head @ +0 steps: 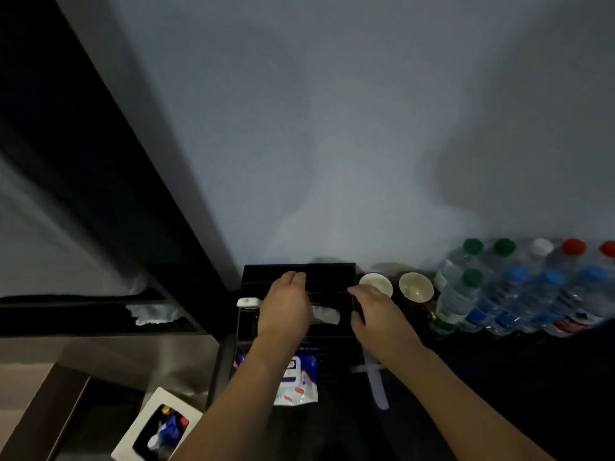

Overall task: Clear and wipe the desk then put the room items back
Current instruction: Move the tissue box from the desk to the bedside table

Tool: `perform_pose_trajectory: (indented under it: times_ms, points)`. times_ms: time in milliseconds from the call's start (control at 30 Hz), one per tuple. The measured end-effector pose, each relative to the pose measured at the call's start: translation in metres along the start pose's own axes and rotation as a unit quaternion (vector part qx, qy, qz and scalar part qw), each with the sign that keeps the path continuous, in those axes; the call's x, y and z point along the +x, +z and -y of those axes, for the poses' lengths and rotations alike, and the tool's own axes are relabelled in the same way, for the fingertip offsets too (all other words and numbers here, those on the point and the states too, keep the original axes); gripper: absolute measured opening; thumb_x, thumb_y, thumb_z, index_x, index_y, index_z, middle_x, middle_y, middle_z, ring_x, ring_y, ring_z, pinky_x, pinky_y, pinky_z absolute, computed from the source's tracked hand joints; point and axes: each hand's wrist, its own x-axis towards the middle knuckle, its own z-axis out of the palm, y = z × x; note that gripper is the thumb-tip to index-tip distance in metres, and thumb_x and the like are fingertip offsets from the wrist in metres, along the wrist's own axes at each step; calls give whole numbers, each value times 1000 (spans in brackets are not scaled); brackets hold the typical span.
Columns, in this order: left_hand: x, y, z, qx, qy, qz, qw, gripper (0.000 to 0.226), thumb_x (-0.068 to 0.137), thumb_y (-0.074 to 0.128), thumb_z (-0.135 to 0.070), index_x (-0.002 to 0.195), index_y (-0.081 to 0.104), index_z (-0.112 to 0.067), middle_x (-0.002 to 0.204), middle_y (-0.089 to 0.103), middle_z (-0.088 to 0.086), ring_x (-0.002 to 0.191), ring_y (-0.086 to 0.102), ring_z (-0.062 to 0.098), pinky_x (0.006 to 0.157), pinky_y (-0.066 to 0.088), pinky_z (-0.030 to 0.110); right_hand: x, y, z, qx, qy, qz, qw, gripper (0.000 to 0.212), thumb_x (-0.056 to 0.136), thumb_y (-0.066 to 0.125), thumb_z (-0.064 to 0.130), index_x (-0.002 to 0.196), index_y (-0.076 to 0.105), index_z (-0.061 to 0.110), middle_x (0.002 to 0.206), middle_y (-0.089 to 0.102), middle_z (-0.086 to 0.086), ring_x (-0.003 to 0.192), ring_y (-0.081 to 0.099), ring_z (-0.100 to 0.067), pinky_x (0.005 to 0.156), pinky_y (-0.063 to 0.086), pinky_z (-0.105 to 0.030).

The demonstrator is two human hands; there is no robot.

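A black tissue box (pixel 332 331) with a white tissue (pixel 325 315) poking out sits on the dark desk (pixel 466 394), in front of a black compartment tray (pixel 319 270) against the wall. My left hand (pixel 286 307) lies over the box, its bunched fingertips reaching the tray; what they touch is too dark to tell. My right hand (pixel 376 311) grips the box's right edge, thumb curled on the side.
Two white cups (pixel 376 283) (pixel 416 287) and several water bottles (pixel 519 287) stand at the right by the wall. A wipes pack (pixel 298 380) and a white plastic piece (pixel 378 384) lie nearer me. A small white device (pixel 248 301) sits left of the box. A white bin (pixel 146 424) stands below left.
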Motion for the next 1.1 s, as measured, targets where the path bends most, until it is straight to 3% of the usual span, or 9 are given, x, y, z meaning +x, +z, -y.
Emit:
perform_pose_trajectory:
  times_ms: [200,267,333,433,500,600,867,1100]
  points:
    - [57,56,22,158,16,106,982,63,93,54,-26,148,30,-9,145,42,10,133,38,29,117,24,42,84,55,-21,-41,9,30,999,47,97,50,20,142,42,14,145,44,-3,133,40,-18,114,27,-28]
    - [64,65,29,197,14,124,972,57,95,49,-25,147,31,-8,141,44,13,132,39,31,118,19,45,100,74,-28,-76,8,45,996,45,96,52,22,139,47,13,141,50,-5,130,44,-22,114,25,-31]
    - [67,68,33,215,20,126,968,46,96,42,-18,141,37,-8,135,49,15,128,42,33,119,18,46,110,93,-35,-114,-14,28,993,36,90,60,20,125,61,12,121,64,-8,112,58,-27,109,33,-37]
    - [72,65,33,211,26,128,969,34,95,39,-12,128,48,-10,126,56,14,121,49,33,115,26,44,114,108,-45,-126,-26,-41,991,16,85,68,16,101,71,13,89,70,-6,80,64,-27,84,48,-38]
    - [74,62,34,213,36,119,969,30,94,39,-10,121,51,-10,122,59,13,116,52,33,106,35,43,115,106,-45,-130,-31,-55,990,13,80,74,11,93,72,13,80,69,-4,71,64,-25,71,48,-34]
    - [75,50,35,215,52,118,968,31,93,40,-6,121,52,-10,121,60,13,114,52,32,98,39,41,114,99,-41,-135,-42,-61,988,19,72,80,7,87,72,15,74,68,-1,65,63,-23,66,45,-29]
    - [37,-14,16,225,87,30,970,32,90,43,-5,118,53,-13,116,62,7,109,52,28,91,40,36,86,48,-1,-106,-119,-151,976,22,69,80,2,86,71,12,74,68,-2,66,62,-24,68,48,-30]
    - [-48,-89,-23,250,57,-57,965,29,88,46,-5,113,56,-16,108,64,5,103,54,26,86,43,35,24,-16,47,-90,-195,-189,958,18,78,73,3,92,70,12,80,68,-2,73,63,-25,75,50,-34]
